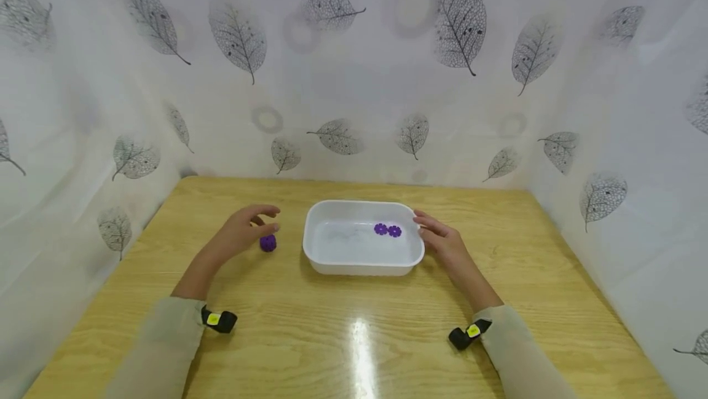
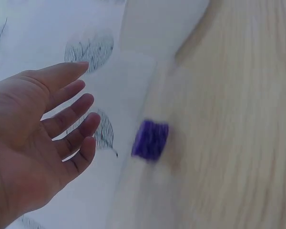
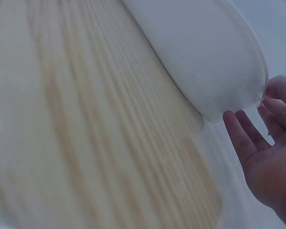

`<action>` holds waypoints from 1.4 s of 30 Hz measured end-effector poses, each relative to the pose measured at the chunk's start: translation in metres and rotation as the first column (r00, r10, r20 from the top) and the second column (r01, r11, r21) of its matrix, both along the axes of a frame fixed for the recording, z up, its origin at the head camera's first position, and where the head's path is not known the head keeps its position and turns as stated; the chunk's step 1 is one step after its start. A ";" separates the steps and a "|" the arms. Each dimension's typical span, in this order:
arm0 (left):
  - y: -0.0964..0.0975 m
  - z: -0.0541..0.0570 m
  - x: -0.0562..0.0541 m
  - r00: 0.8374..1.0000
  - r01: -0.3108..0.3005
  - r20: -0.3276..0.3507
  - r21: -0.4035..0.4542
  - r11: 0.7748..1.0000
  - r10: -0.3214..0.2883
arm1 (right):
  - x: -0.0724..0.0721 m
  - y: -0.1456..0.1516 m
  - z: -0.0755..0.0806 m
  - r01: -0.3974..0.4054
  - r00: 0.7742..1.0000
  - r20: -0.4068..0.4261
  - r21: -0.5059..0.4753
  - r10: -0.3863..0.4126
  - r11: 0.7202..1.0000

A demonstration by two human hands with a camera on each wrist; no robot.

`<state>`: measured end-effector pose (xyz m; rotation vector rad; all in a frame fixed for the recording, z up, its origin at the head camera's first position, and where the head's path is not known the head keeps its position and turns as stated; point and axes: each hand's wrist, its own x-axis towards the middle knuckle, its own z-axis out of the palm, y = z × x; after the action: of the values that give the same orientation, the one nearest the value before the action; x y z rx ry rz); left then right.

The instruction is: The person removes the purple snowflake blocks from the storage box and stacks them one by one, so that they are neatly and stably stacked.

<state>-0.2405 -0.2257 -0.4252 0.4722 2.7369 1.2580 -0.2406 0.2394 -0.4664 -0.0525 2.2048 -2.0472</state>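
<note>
A small dark purple piece (image 1: 268, 243), blurred and blocky in the left wrist view (image 2: 151, 140), lies on the table left of the tray. My left hand (image 1: 246, 230) hovers just above and beside it, fingers loosely bent, and nothing shows in the palm. A white rectangular tray (image 1: 359, 269) stands in the middle of the table. Two purple flower-shaped discs (image 1: 388, 230) lie side by side toward its right end. With loosely spread fingers, my right hand (image 1: 445, 245) touches the tray's right end; the right wrist view shows its fingertips (image 3: 229, 116) at the outer wall.
The wooden table (image 1: 298, 325) carries a bright light reflection near its front. White sheeting (image 1: 354, 79) printed with grey leaves rises behind the table and along both sides. Black straps with yellow marks (image 1: 213, 319) sit on both sleeves.
</note>
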 end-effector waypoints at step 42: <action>0.215 -0.024 -0.065 0.967 0.254 0.055 -0.112 0.961 -0.250 | 0.002 0.000 0.002 0.000 1.000 -0.013 -0.006 0.000 1.000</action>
<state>-0.3051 -0.0110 -0.4490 0.7461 2.5964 1.0257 -0.2388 0.2394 -0.4648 -0.0672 2.2067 -2.0591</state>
